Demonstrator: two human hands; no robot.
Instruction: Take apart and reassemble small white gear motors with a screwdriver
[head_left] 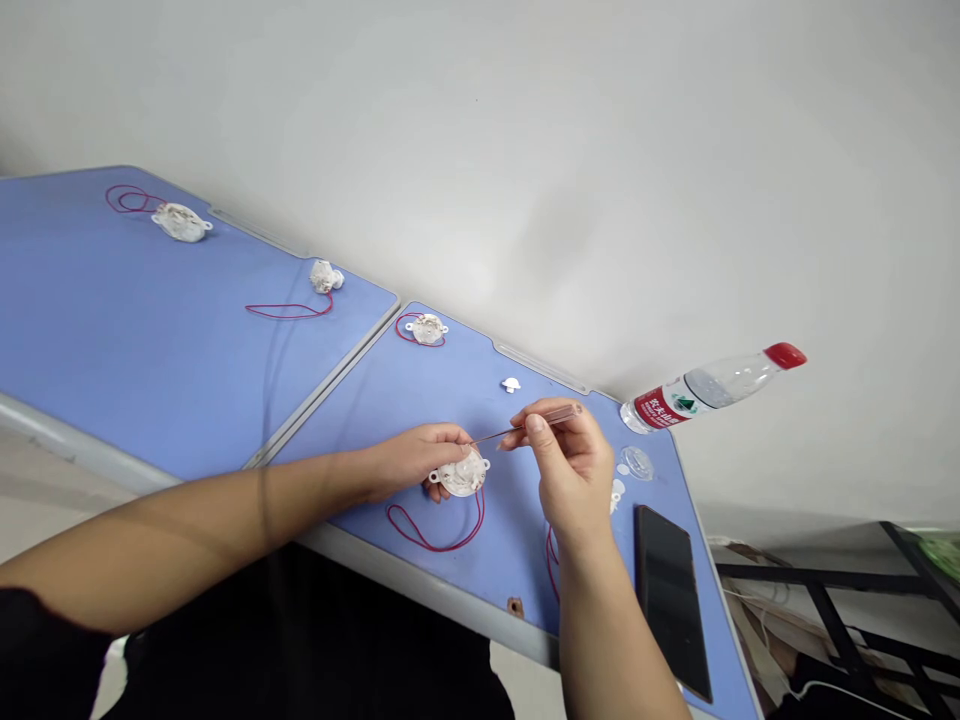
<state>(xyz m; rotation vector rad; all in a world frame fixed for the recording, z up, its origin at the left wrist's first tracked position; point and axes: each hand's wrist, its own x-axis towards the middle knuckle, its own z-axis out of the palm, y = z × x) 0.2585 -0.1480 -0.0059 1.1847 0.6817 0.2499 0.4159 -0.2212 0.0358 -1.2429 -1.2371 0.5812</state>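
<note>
My left hand (424,458) is closed on a round white and clear plastic module (461,475) with small side tabs. A thin red wire (439,548) loops down from it onto the blue table. In my right hand (574,465) is a small screwdriver (551,417) with a clear handle, pinched between thumb and fingers. Its thin shaft points left, and the tip is at the module's upper edge, close to my left thumb; whether it touches cannot be made out. Beyond my hands lies a small white plastic piece (511,384).
Similar modules with red wires lie farther back: one round (427,329), one smaller (324,277), one at far left (182,222). To the right are a water bottle (679,402), a clear round cover (637,463) and a black phone (673,600). A wall borders the table (345,390).
</note>
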